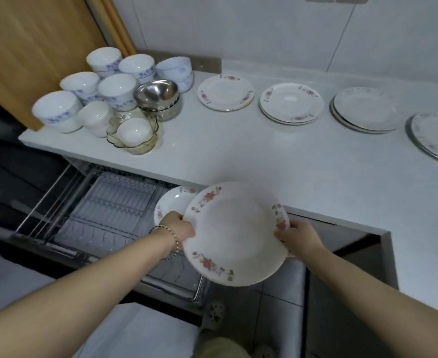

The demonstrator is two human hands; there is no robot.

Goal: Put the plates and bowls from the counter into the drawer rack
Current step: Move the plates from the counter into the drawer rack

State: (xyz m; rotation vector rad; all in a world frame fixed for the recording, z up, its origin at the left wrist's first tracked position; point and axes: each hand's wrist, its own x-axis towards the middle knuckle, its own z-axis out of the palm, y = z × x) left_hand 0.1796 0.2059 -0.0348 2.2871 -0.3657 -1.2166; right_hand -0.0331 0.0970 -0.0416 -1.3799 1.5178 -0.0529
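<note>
The left hand [179, 226] curls round the left edge of a floral-rimmed plate [234, 233] and the right hand [299, 237] round its right edge, so the plate is held between them. Just beyond the left hand, a second floral plate [172, 201] sits in the wire drawer rack [114, 200], which lies open below and left of the hands. Ahead on the counter [264, 156] lie plate stacks [225, 93], with bowls [114, 89] clustered ahead-left.

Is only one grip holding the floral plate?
No, the left grip and the right grip hold opposite edges of the floral plate.
</note>
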